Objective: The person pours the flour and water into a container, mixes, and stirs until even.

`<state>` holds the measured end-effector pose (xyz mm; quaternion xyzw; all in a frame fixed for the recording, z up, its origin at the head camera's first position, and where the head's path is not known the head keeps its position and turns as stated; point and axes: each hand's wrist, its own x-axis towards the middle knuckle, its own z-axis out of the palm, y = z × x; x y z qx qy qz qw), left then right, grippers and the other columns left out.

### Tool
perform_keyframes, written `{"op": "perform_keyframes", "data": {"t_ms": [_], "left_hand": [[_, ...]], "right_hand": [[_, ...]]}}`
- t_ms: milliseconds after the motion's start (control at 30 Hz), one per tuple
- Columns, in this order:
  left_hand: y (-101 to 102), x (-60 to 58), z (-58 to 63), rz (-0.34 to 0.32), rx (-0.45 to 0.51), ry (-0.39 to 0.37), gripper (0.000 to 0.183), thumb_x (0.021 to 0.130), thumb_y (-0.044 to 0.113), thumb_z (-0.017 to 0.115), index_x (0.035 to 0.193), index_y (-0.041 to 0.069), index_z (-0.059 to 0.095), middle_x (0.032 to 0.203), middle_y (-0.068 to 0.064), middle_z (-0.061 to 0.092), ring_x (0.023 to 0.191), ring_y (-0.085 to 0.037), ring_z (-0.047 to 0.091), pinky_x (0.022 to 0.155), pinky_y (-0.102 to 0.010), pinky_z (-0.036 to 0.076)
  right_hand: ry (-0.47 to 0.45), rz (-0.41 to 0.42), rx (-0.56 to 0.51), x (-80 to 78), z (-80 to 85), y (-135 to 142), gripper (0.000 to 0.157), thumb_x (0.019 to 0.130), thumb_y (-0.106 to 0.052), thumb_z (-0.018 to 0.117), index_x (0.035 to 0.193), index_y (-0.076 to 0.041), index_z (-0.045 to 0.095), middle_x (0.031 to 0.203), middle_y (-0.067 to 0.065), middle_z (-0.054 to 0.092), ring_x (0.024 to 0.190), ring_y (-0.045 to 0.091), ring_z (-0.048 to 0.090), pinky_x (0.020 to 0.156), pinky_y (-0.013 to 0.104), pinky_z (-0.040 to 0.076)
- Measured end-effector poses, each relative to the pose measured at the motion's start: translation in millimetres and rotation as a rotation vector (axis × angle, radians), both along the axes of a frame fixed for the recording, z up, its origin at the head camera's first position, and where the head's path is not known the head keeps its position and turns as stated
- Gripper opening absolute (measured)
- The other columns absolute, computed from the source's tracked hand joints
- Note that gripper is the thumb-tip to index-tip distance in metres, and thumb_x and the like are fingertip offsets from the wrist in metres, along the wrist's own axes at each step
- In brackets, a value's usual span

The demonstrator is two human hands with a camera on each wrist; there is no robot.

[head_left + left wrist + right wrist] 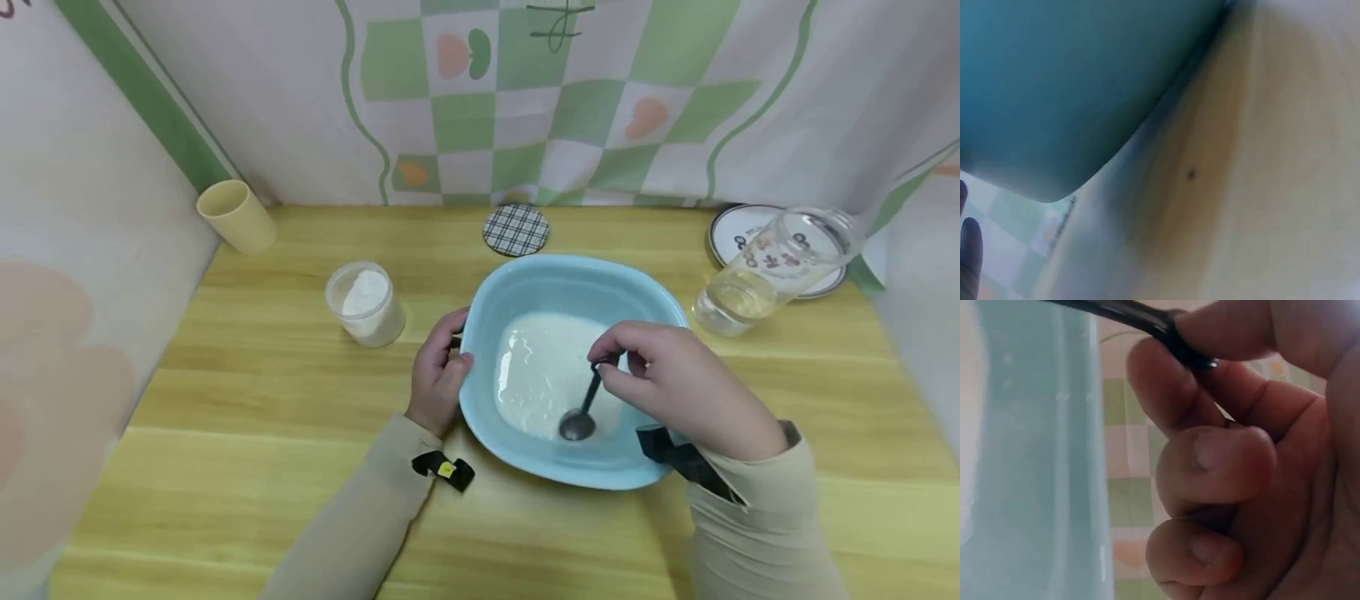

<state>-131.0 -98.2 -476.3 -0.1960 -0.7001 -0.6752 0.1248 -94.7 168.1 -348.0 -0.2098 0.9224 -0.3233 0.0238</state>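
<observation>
A light blue basin [555, 475] stands on the table with milky white liquid [536, 375] in its bottom. At the basin's left side my left hand [437, 379] grips the wall, thumb by the rim and fingers on the outside. My right hand [678, 387] reaches over the right rim and pinches a dark spoon [577, 425] by its handle end, its bowl down at the liquid. The right wrist view shows the handle [1125, 314] between thumb and index finger, other fingers curled. In the left wrist view the basin's outer wall [1072, 87] hides most of the hand.
Left of the basin is a clear jar [367, 308] of white powder. A yellow cup [238, 218] stands at the back left, a checked coaster [516, 229] behind the basin. At right, a glass [750, 287] with clear liquid stands before patterned plates [731, 233].
</observation>
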Motion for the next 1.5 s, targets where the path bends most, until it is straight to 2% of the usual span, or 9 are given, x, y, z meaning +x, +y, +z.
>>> {"op": "perform_keyframes", "data": {"t_ms": [200, 333, 467, 600, 767, 967, 1100, 1300, 1500], "left_hand": [[-1, 3.0, 6.6, 0.070, -0.047, 0.223, 0.057, 0.077, 0.003, 0.044, 0.131, -0.008, 0.058, 0.134, -0.021, 0.058, 0.098, -0.032, 0.057, 0.083, -0.035, 0.049], [-1, 5.5, 10.9, 0.113, -0.060, 0.305, 0.057, 0.074, 0.004, 0.045, 0.128, -0.009, 0.059, 0.133, -0.023, 0.059, 0.100, -0.033, 0.057, 0.081, -0.035, 0.049], [4, 7.8, 16.9, 0.090, -0.057, 0.354, 0.055, 0.075, 0.005, 0.046, 0.126, -0.011, 0.058, 0.131, -0.026, 0.058, 0.114, -0.037, 0.058, 0.092, -0.038, 0.053], [9, 10.3, 25.3, 0.054, -0.054, 0.371, 0.054, 0.077, 0.007, 0.047, 0.127, -0.011, 0.058, 0.132, -0.025, 0.058, 0.122, -0.037, 0.056, 0.098, -0.042, 0.053], [12, 14.6, 33.1, 0.048, -0.090, 0.379, 0.054, 0.076, 0.009, 0.048, 0.127, -0.008, 0.059, 0.131, -0.022, 0.059, 0.118, -0.034, 0.057, 0.080, -0.046, 0.051], [12, 16.0, 36.2, 0.057, -0.106, 0.377, 0.056, 0.076, 0.010, 0.048, 0.127, -0.007, 0.059, 0.131, -0.021, 0.059, 0.116, -0.033, 0.057, 0.077, -0.050, 0.050], [11, 16.6, 37.0, 0.059, -0.104, 0.377, 0.055, 0.076, 0.009, 0.048, 0.127, -0.007, 0.059, 0.131, -0.021, 0.059, 0.117, -0.033, 0.057, 0.079, -0.045, 0.051], [12, 16.4, 40.0, 0.053, -0.095, 0.371, 0.055, 0.076, 0.009, 0.048, 0.128, -0.007, 0.059, 0.133, -0.021, 0.058, 0.119, -0.034, 0.057, 0.084, -0.039, 0.051], [13, 18.9, 42.2, 0.058, -0.103, 0.375, 0.055, 0.076, 0.009, 0.049, 0.128, -0.007, 0.059, 0.133, -0.021, 0.058, 0.120, -0.034, 0.057, 0.087, -0.037, 0.053]], "right_hand": [[0.129, 0.030, 0.071, 17.2, -11.7, 7, 0.019, 0.088, -0.005, 0.068, 0.097, -0.020, 0.074, 0.088, -0.013, 0.062, 0.070, 0.003, 0.048, 0.059, 0.022, 0.044], [0.220, 0.105, 0.130, 25.7, -15.1, 5, 0.016, 0.086, -0.008, 0.074, 0.095, -0.021, 0.075, 0.084, -0.020, 0.057, 0.069, -0.003, 0.047, 0.058, 0.020, 0.045], [0.264, 0.171, 0.170, 31.3, -17.0, 8, 0.012, 0.086, -0.013, 0.076, 0.094, -0.021, 0.078, 0.079, -0.023, 0.053, 0.063, -0.008, 0.041, 0.054, 0.017, 0.042], [0.336, 0.153, 0.237, 34.7, -19.1, 19, 0.005, 0.086, -0.018, 0.077, 0.090, -0.019, 0.079, 0.076, -0.023, 0.054, 0.061, -0.009, 0.043, 0.053, 0.018, 0.043], [0.322, 0.012, 0.322, 35.7, -20.5, 36, 0.002, 0.085, -0.021, 0.079, 0.085, -0.019, 0.078, 0.076, -0.017, 0.063, 0.063, -0.004, 0.050, 0.052, 0.023, 0.045], [0.453, -0.117, 0.284, 29.7, -21.7, 48, 0.013, 0.082, -0.016, 0.079, 0.095, -0.013, 0.080, 0.084, -0.001, 0.074, 0.064, 0.011, 0.062, 0.051, 0.034, 0.049], [0.536, -0.068, 0.308, 28.3, -21.3, 51, 0.015, 0.084, -0.019, 0.075, 0.096, -0.012, 0.081, 0.080, 0.000, 0.073, 0.061, 0.015, 0.064, 0.046, 0.035, 0.048], [0.439, 0.125, 0.271, 38.4, -17.9, 48, 0.007, 0.084, -0.021, 0.078, 0.089, -0.018, 0.080, 0.072, -0.022, 0.053, 0.060, -0.007, 0.041, 0.049, 0.015, 0.038], [0.559, 0.021, 0.199, 23.9, -4.8, 43, 0.025, 0.097, -0.030, 0.065, 0.098, -0.010, 0.080, 0.075, -0.010, 0.063, 0.058, 0.001, 0.044, 0.048, 0.021, 0.039]]}}
